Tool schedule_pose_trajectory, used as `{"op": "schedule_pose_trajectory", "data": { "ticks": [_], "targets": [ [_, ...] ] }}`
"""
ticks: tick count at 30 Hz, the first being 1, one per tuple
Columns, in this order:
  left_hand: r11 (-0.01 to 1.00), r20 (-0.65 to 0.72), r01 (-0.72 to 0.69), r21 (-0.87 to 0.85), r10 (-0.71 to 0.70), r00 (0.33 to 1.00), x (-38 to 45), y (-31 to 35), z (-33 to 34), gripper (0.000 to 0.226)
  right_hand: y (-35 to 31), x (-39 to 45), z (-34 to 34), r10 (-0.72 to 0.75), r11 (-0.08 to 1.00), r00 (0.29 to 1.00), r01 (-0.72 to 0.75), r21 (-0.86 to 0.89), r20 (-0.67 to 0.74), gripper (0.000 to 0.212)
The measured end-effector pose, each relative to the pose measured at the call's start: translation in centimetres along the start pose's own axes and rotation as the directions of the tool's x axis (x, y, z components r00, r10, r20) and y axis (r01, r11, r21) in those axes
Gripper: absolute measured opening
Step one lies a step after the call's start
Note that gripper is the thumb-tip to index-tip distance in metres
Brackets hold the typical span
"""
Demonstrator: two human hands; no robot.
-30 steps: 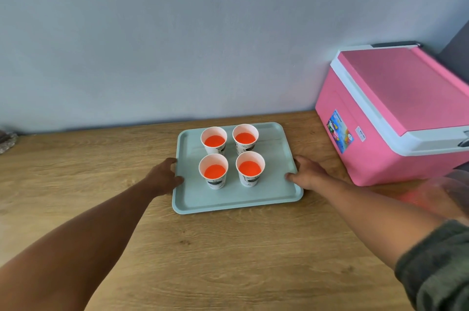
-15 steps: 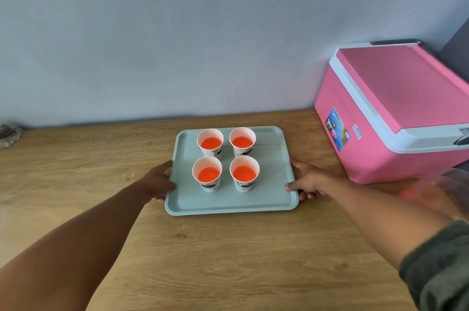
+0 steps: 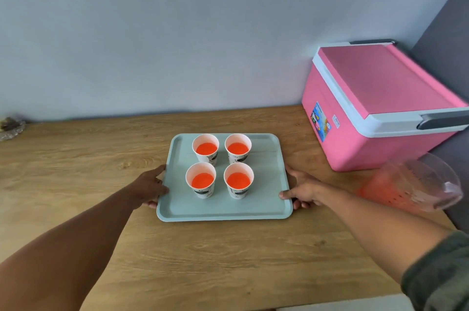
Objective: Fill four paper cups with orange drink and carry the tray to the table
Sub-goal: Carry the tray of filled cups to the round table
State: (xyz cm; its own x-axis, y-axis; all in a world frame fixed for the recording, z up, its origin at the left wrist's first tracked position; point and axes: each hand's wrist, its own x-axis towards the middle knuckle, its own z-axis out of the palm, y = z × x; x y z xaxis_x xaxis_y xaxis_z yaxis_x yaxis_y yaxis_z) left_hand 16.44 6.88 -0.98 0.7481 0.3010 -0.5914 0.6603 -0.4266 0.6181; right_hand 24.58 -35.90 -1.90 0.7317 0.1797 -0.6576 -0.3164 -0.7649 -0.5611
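A pale green tray sits over the wooden counter and carries several white paper cups of orange drink in two rows: back left, back right, front left, front right. My left hand grips the tray's left rim, thumb on top and fingers curled under. On the right rim my right hand holds the same way. The tray's near edge seems slightly raised off the counter.
A pink cooler box with a white rim stands at the back right against the wall. A clear pitcher holding orange drink is to the right of my right arm. A small glass dish rests at the far left.
Both hands have slid from resting beside the tray to gripping its rims with fingers underneath. The tray has shifted slightly toward me and to the left.
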Motion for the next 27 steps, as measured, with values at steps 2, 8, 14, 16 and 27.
{"op": "schedule_pose_trajectory", "data": {
  "ticks": [2,8,14,16,27],
  "targets": [
    [0.999,0.013,-0.032,0.002,0.032,0.999,-0.5,-0.3,0.0,0.082,0.9,-1.3,0.7,0.006,1.0,1.0,-0.006,0.02,-0.021,0.11],
    [0.992,0.1,-0.127,0.024,0.124,0.987,-2.0,-0.2,0.3,0.081,4.0,-5.7,2.3,0.032,0.997,0.994,-0.025,0.071,-0.109,0.112],
    [0.969,0.205,-0.242,0.059,0.225,0.953,-4.0,0.6,0.7,0.079,6.2,-13.0,4.6,0.109,0.981,0.981,-0.08,0.177,-0.163,0.106],
    [0.958,0.243,-0.276,0.078,0.251,0.937,-4.8,0.9,1.1,0.078,7.1,-15.4,5.6,0.128,0.973,0.977,-0.09,0.212,-0.173,0.106],
    [0.909,0.435,-0.392,0.142,0.299,0.849,-9.3,2.0,6.8,0.081,14.5,-26.4,10.9,0.282,0.87,0.931,-0.146,0.471,-0.232,0.099]
  ]
}}
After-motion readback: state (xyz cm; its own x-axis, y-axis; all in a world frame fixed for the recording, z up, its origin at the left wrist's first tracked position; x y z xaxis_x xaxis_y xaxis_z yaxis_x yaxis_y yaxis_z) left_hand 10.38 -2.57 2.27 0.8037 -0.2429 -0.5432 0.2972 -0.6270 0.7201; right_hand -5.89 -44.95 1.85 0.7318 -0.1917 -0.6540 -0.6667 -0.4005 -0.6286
